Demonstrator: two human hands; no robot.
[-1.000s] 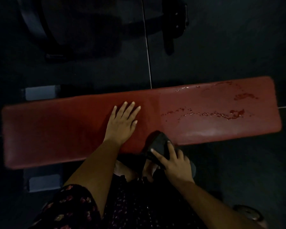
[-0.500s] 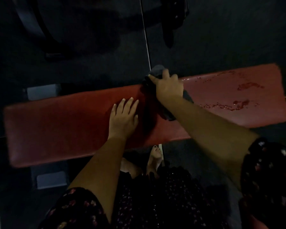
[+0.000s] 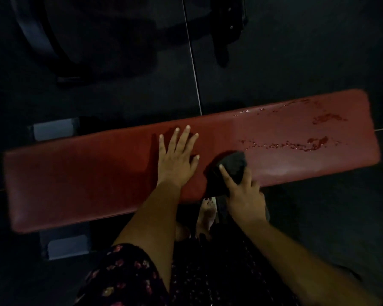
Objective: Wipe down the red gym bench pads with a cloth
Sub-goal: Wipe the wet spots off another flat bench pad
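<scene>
Plainly the left grip (image 3: 175,162) lies flat, bracing the red pad (image 3: 75,180); the right grip (image 3: 243,195) clutches the cloth (image 3: 234,164), wet streaks (image 3: 307,146) at three o'clock.

Single head-worn wide-angle view, looking steeply down, close above red bench pad (image 3: 80,186); floor (image 3: 307,62) beyond.

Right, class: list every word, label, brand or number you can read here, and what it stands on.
None can be read.
The red bench pad and the dark cloth in the right hand bear no print.
The dark gear on the floor behind is too dim to show any label.
</scene>
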